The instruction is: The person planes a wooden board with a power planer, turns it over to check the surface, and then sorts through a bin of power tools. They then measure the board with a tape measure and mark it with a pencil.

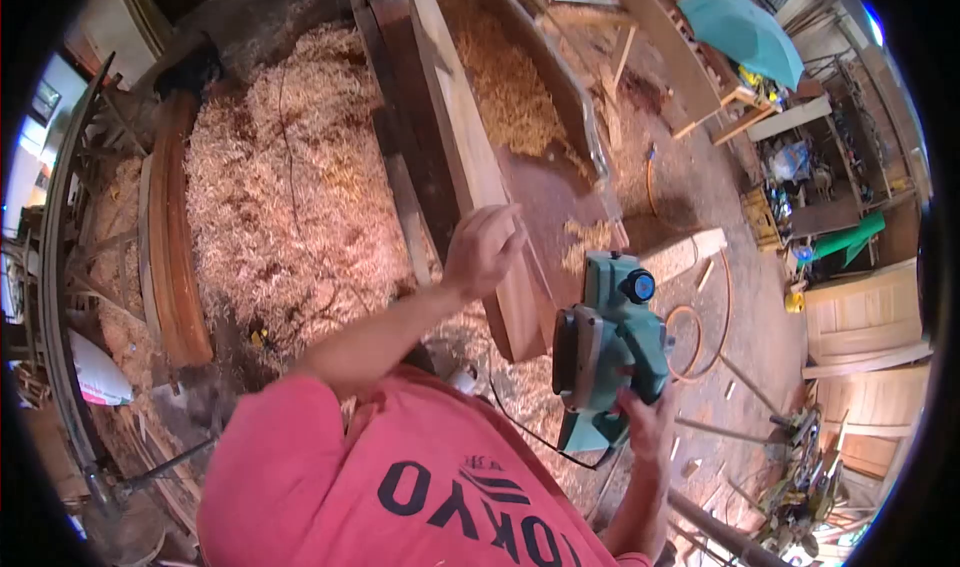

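My left hand [485, 250] grips the top edge of a long, pale wooden beam [470, 157], its fingers curled over the near part. The beam slants away from me across a brown work surface [535, 202]. My right hand [645, 417] is closed around the handle of a green electric planer [610, 352] with a blue-capped knob [638, 286]. The planer is held to the right of the beam's near end, turned partly on its side and apart from the beam. A dark cord trails from its rear.
Wood shavings [290, 167] cover the floor at left, beside reddish planks [178, 237]. More shavings [510, 87] lie on the work surface. An orange hose [685, 342] curls on the floor at right. A teal umbrella [742, 35], wooden panels [865, 312] and clutter line the right side.
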`<state>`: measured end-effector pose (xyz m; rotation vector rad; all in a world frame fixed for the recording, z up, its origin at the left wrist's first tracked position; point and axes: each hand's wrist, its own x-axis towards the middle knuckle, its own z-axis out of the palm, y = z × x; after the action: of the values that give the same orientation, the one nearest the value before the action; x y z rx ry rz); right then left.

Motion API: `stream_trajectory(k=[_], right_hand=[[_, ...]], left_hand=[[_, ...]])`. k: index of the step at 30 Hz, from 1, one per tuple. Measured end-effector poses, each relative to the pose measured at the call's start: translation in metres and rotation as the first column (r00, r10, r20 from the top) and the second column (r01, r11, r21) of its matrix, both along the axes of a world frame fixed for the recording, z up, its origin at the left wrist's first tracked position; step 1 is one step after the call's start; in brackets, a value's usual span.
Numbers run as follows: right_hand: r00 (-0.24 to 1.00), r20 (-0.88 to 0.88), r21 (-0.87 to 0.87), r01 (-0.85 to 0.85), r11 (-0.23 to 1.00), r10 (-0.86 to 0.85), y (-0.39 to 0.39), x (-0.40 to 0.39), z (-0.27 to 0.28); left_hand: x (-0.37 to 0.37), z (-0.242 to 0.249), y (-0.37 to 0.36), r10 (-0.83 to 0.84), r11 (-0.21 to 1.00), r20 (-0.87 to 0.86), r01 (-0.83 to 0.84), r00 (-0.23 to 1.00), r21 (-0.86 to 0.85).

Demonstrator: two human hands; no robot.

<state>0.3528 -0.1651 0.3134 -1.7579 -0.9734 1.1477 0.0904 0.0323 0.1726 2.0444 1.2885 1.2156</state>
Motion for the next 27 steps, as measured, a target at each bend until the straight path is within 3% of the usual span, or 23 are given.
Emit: stream_trajectory(k=[1, 3, 5, 6, 7, 9, 10, 13, 14, 17, 18, 20, 21, 22, 23, 25, 27], right_hand=[[0.977, 0.191, -0.116, -0.073, 0.991, 0.094, -0.024, 0.010, -0.008], [0.987, 0.126, -0.047, -0.096, 0.994, 0.102, -0.046, -0.005, 0.015], [0.989, 0.074, -0.099, -0.121, 0.988, 0.129, -0.063, -0.017, 0.030], [0.995, -0.030, -0.075, -0.101, 0.992, 0.099, -0.073, -0.025, 0.026], [0.976, -0.045, -0.165, -0.217, 0.962, 0.212, -0.081, -0.018, 0.024], [0.953, -0.146, -0.231, -0.295, 0.927, 0.267, -0.096, -0.016, 0.005], [0.935, -0.014, -0.203, -0.351, 0.914, 0.356, -0.104, -0.017, -0.004], [0.916, 0.072, -0.208, -0.373, 0.904, 0.394, -0.095, -0.025, 0.006], [0.899, 0.121, -0.159, -0.401, 0.902, 0.421, -0.093, -0.026, 0.004], [0.904, 0.129, -0.215, -0.377, 0.901, 0.408, -0.081, -0.036, 0.021], [0.908, 0.118, -0.194, -0.375, 0.907, 0.401, -0.078, -0.039, 0.022], [0.917, 0.099, -0.150, -0.370, 0.917, 0.386, -0.072, -0.045, 0.021], [0.913, 0.118, -0.168, -0.369, 0.914, 0.390, -0.069, -0.047, 0.020], [0.908, 0.134, -0.189, -0.369, 0.910, 0.396, -0.066, -0.049, 0.018], [0.905, 0.150, -0.211, -0.365, 0.907, 0.399, -0.063, -0.051, 0.017], [0.914, 0.138, -0.246, -0.343, 0.907, 0.383, -0.051, -0.060, 0.017], [0.909, 0.138, -0.255, -0.351, 0.901, 0.393, -0.031, -0.067, 0.017]], left_hand=[[0.007, 0.020, -0.010, -0.162, 0.987, -0.018, 0.162, 0.987, 0.013], [0.032, 0.064, -0.016, -0.456, 0.885, -0.067, 0.460, 0.887, 0.066], [0.046, 0.104, -0.035, -0.647, 0.743, -0.188, 0.666, 0.739, 0.059], [0.050, 0.111, -0.047, -0.727, 0.653, -0.245, 0.756, 0.641, 0.039], [0.050, 0.107, -0.057, -0.758, 0.614, -0.305, 0.789, 0.577, -0.033], [0.045, 0.096, -0.071, -0.802, 0.533, -0.417, 0.827, 0.427, -0.178], [0.043, 0.087, -0.082, -0.776, 0.598, -0.323, 0.796, 0.542, -0.101], [0.042, 0.080, -0.111, -0.590, 0.806, -0.244, 0.579, 0.770, -0.123], [0.040, 0.087, -0.117, -0.565, 0.823, -0.244, 0.518, 0.788, -0.234], [0.031, 0.103, -0.067, -0.810, 0.568, -0.143, 0.702, 0.568, -0.430], [0.029, 0.060, -0.011, -0.885, 0.245, 0.309, 0.912, 0.349, -0.329], [0.004, 0.079, 0.084, -0.713, 0.610, 0.060, 0.659, 0.699, -0.440], [-0.009, 0.081, 0.135, -0.456, 0.840, -0.399, 0.236, 0.795, -0.489], [-0.032, 0.060, 0.191, -0.241, 0.968, -0.703, 0.113, 0.669, -0.224], [-0.049, 0.077, 0.214, -0.129, 0.984, -0.860, -0.043, 0.493, -0.172], [-0.093, 0.035, 0.257, 0.132, 0.985, -0.932, -0.152, 0.337, 0.084], [-0.099, 0.032, 0.275, -0.073, 0.984, -0.925, -0.127, 0.372, -0.129]])
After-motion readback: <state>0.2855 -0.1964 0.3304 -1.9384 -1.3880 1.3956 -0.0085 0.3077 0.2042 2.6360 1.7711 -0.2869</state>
